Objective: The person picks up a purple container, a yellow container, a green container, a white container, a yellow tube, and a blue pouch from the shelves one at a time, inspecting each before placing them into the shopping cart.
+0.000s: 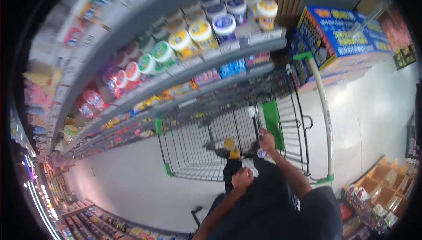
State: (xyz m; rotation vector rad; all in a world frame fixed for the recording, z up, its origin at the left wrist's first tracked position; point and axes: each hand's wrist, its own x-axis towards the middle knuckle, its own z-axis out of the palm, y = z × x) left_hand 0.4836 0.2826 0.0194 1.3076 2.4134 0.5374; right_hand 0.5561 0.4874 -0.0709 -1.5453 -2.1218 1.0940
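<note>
My left hand (243, 179) is low in the middle of the view, its fingers curled closed. Just beyond its knuckles is a pale, crumpled-looking piece (250, 166). My right hand (266, 141) is also closed, over the basket of a wire shopping cart (193, 172) and close to its green panel (273, 123). I cannot tell what either fist holds. A small round white-and-purple item (261, 153) shows beside my right wrist. Ahead of my left hand are yellow items (234, 154), seen against the cart wires.
Shelves of tubs with coloured lids (200, 31) run along the cart's far side. The cart's long handle (323, 108) is at right. Behind it stands a blue printed display box (347, 33). Wooden bins (382, 174) are at lower right, and pale floor (123, 178) lies left.
</note>
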